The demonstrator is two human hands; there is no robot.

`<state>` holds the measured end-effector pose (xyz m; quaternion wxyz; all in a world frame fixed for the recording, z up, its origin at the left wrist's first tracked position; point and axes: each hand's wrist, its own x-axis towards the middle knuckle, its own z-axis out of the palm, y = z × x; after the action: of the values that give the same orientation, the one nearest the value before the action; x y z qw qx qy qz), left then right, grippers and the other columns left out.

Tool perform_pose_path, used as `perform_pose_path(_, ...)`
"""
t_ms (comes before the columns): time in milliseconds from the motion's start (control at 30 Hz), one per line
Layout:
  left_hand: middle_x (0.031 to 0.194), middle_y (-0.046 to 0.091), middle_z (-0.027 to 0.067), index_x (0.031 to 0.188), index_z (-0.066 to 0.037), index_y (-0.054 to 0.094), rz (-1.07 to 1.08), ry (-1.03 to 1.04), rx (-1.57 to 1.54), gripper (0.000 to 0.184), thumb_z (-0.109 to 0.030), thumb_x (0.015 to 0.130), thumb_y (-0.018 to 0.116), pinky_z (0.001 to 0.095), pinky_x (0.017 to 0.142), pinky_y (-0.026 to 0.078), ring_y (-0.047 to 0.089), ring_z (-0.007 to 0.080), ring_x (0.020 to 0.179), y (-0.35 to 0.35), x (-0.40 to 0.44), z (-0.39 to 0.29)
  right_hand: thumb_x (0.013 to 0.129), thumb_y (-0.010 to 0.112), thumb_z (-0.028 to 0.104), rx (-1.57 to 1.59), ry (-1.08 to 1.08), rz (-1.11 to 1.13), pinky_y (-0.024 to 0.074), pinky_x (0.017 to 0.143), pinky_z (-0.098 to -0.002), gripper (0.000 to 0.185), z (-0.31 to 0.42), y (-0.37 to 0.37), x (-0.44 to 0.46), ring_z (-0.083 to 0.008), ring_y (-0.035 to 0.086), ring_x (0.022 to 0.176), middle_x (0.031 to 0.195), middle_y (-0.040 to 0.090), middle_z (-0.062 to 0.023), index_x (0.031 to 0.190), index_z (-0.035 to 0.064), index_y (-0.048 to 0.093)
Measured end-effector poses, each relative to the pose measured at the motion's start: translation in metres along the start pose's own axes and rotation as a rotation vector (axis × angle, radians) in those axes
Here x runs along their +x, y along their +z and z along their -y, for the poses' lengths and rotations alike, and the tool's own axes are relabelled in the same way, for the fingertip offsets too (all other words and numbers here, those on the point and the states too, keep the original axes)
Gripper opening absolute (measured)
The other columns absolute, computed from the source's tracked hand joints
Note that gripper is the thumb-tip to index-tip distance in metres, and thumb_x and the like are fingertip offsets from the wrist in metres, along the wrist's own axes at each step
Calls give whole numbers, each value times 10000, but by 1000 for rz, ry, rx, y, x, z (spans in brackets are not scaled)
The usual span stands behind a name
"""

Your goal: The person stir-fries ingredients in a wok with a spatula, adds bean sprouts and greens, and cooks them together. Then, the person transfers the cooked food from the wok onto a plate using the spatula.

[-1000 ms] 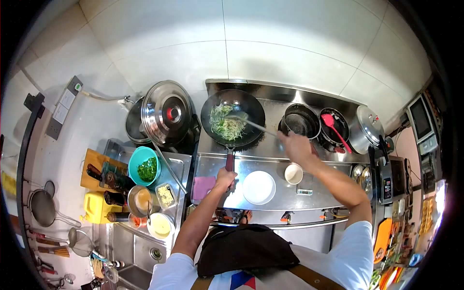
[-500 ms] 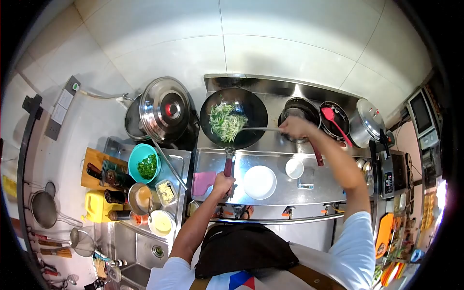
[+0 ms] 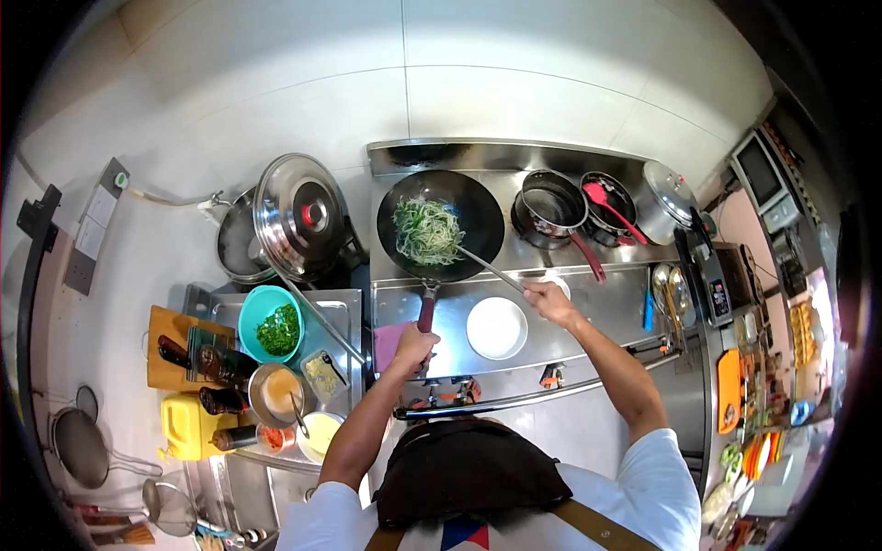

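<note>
A black wok [image 3: 478, 216] sits at the left of the stove, with pale and green shredded food [image 3: 428, 231] in its left half. My left hand [image 3: 416, 349] is closed round the wok's dark red handle [image 3: 426, 310]. In my right hand [image 3: 549, 301] is the long metal handle of a utensil [image 3: 491, 268]; its far end is hidden in the food. A white plate [image 3: 497, 329] lies on the steel counter between my hands. Behind my right hand, a white cup [image 3: 558, 286] is partly covered.
Right of the wok stand a black pot [image 3: 553, 204], a pan with a red spatula [image 3: 617, 211] and a pressure cooker [image 3: 663, 197]. On the left are a large lidded pot [image 3: 308, 216], a teal bowl of greens [image 3: 257, 312], a mixing bowl [image 3: 262, 390] and a yellow container [image 3: 191, 427].
My right hand has moved down and nearer my body with the utensil, and now covers part of the cup. My left hand keeps hold of the wok handle. The view has shifted somewhat.
</note>
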<state>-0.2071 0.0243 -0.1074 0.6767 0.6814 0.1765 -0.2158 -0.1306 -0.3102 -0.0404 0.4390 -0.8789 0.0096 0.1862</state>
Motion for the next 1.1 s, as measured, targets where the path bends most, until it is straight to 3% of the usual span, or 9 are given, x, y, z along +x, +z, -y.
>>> perform_pose_path(367, 562, 503, 30, 731, -35, 517, 170, 17, 0, 149, -60, 780, 655, 315, 329, 346, 484, 132, 401, -24, -33, 10, 972, 614, 213, 14, 95, -125, 435, 537, -293, 381, 17, -2, -93, -88, 519, 588, 674, 584, -22, 1285, -2, 644)
perform_pose_path(633, 576, 513, 22, 746, -69, 493, 255, -7, 12, 205, -47, 819, 684, 301, 344, 365, 480, 128, 417, -22, -46, 15, 976, 598, 234, -41, 141, -177, 419, 526, -304, 396, 39, -6, -153, -95, 467, 545, 636, 541, -17, 1308, 21, 636)
perform_pose_path(833, 613, 502, 26, 777, -36, 502, 294, -2, 34, 162, -37, 786, 663, 315, 342, 372, 478, 130, 424, -14, -39, 18, 977, 579, 235, -38, 216, -211, 422, 535, -307, 401, 39, -9, -187, -97, 463, 549, 627, 521, -13, 1315, 27, 632)
perform_pose_path(1100, 554, 509, 38, 762, -18, 534, 193, 57, 123, 122, -54, 803, 643, 339, 325, 365, 482, 156, 367, -18, -3, 19, 997, 549, 197, -26, 180, -273, 397, 515, -297, 372, 18, -6, -246, -91, 446, 530, 600, 476, -7, 1325, 43, 630)
